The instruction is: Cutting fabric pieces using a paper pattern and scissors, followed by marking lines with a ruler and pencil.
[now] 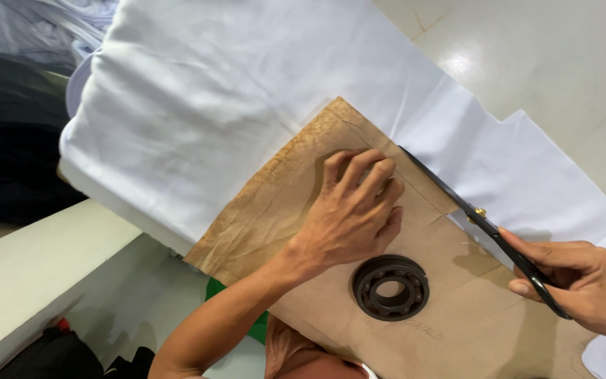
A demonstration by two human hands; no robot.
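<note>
Head view: left hand point(355, 210) spread flat, pinning brown paper pattern point(450, 330) on white fabric point(198, 105); right hand point(587, 284) clamped on black scissors point(482, 224) along pattern edge; bearing ring point(390, 287) as weight.

- Your work surface is a pale table point(50, 260) with a thick edge running along the left side.
- White fabric point(212, 105) lies directly on it, spread wide and lightly creased, reaching from the far left to the right edge; one fold hangs over the table edge at the left.
- A crumpled brown paper pattern point(450, 330) lies flat on the fabric, near you.
- A dark metal bearing ring point(390, 287) sits on the paper.
</note>
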